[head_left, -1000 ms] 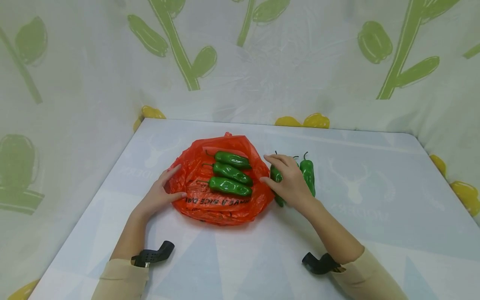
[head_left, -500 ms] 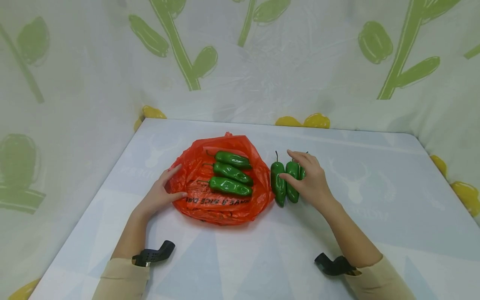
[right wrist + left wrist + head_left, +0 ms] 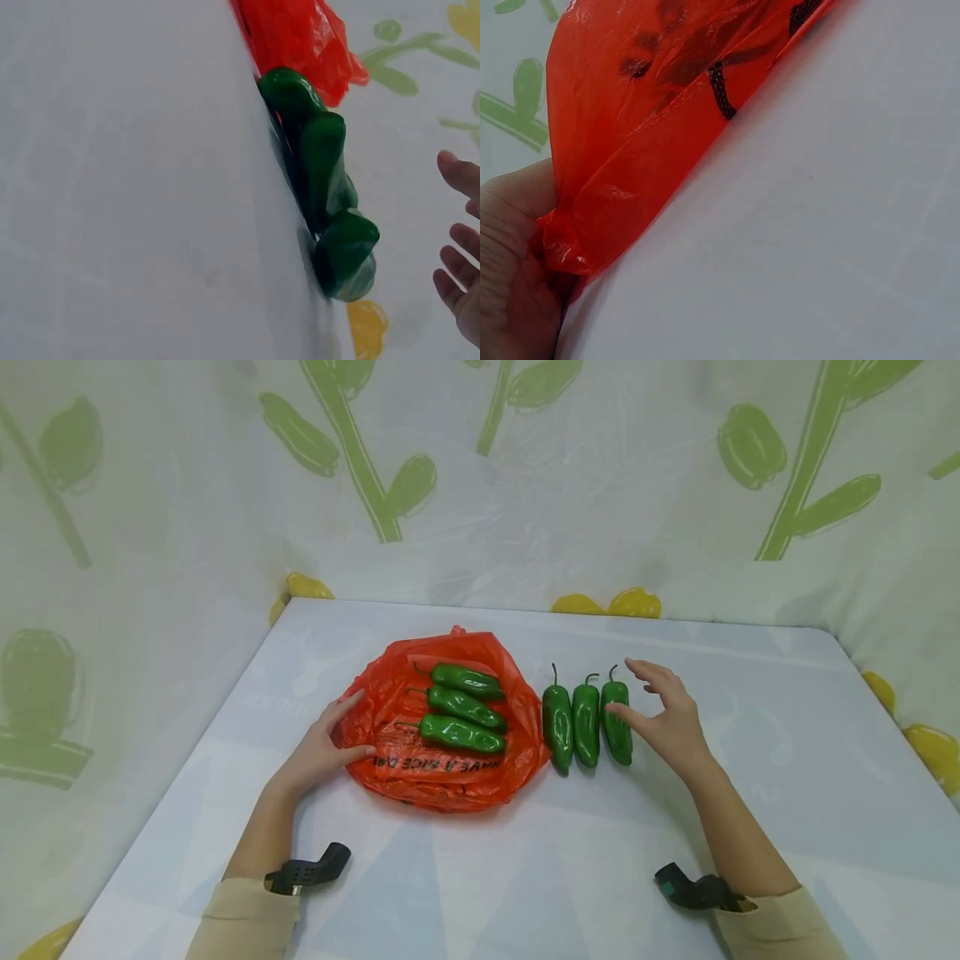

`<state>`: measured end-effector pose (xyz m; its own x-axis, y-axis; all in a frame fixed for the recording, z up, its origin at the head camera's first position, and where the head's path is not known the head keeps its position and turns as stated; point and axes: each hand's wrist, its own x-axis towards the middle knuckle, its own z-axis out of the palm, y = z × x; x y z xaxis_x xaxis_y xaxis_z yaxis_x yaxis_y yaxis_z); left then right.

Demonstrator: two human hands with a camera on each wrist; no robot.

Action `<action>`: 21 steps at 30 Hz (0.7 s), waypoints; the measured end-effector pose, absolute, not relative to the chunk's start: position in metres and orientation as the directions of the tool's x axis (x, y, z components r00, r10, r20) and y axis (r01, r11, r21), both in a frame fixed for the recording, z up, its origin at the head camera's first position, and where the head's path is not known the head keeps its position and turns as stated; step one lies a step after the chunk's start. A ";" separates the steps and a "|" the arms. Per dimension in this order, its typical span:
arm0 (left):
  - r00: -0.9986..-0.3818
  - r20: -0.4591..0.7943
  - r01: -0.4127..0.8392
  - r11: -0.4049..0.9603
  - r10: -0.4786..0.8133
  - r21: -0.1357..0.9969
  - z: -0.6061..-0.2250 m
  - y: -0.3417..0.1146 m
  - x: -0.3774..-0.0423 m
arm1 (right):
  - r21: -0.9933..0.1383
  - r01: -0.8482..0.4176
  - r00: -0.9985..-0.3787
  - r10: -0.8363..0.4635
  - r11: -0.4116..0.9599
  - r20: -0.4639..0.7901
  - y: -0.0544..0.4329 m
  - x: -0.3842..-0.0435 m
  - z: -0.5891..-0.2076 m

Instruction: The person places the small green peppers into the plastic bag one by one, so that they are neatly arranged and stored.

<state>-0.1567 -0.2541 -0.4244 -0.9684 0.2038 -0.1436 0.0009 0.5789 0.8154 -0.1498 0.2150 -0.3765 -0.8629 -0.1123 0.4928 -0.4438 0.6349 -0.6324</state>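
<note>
Beige sleeves (image 3: 243, 914) stretch over a pale, smooth tabletop (image 3: 487, 877), 12 o'clock marking its far edge, as a person works bare-handed among green peppers. The left hand (image 3: 310, 755) rests against a red plastic bag (image 3: 442, 789) at the bag's 8 o'clock, thumb and forefinger spread; whether its hidden fingers grip the film cannot be told. At the bag's 3 o'clock, three loose peppers (image 3: 586, 727) lie side by side, stems toward 12; the right hand (image 3: 671, 727) hangs at the row's 3 o'clock end, fingers parted and holding nothing. Three more peppers (image 3: 465, 708) lie in the bag, stems toward 9. The step in hand appears to be setting up a grasp on the outermost loose pepper (image 3: 620, 742); the next move would call for curling thumb and fingers around its slick body. The film is thin, crinkled and printed with black lettering; the peppers are glossy, tapered and dimpled. Beyond, at 12 o'clock, hangs a leaf-printed backdrop (image 3: 585, 518).
</note>
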 end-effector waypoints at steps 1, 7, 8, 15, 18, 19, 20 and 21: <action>-0.969 -0.144 0.001 0.580 0.203 0.814 -0.425 -0.254 -0.157 | -0.637 -0.434 -0.869 -0.109 0.637 0.483 0.217 -0.151 -0.378; -0.968 -0.152 -0.004 0.593 0.199 0.805 -0.425 -0.256 -0.157 | -0.683 -0.411 -0.888 -0.097 0.604 0.449 0.225 -0.154 -0.386; -0.968 -0.152 -0.004 0.594 0.198 0.804 -0.425 -0.256 -0.157 | -0.695 -0.408 -0.892 -0.097 0.592 0.441 0.226 -0.155 -0.388; -0.968 -0.142 0.008 0.590 0.207 0.807 -0.424 -0.256 -0.155 | -0.794 -0.279 -0.956 -0.078 0.540 0.283 0.230 -0.153 -0.395; -0.968 -0.146 0.002 0.591 0.203 0.807 -0.424 -0.255 -0.155 | -0.819 -0.224 -0.973 -0.068 0.529 0.222 0.232 -0.155 -0.399; -0.968 -0.148 0.000 0.592 0.202 0.806 -0.424 -0.255 -0.155 | -0.822 -0.213 -0.976 -0.069 0.529 0.208 0.233 -0.156 -0.400; -0.968 -0.150 -0.002 0.593 0.200 0.805 -0.423 -0.255 -0.155 | -0.822 -0.209 -0.977 -0.074 0.530 0.201 0.234 -0.157 -0.402; -0.968 -0.152 -0.005 0.594 0.198 0.804 -0.423 -0.255 -0.155 | -0.823 -0.208 -0.977 -0.079 0.528 0.196 0.235 -0.158 -0.403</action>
<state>-0.1551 -0.2549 -0.4229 -0.9682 0.1985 -0.1523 -0.0047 0.5942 0.8043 -0.1577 0.2348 -0.4031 -0.9773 -0.0794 0.1963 -0.2083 0.5280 -0.8233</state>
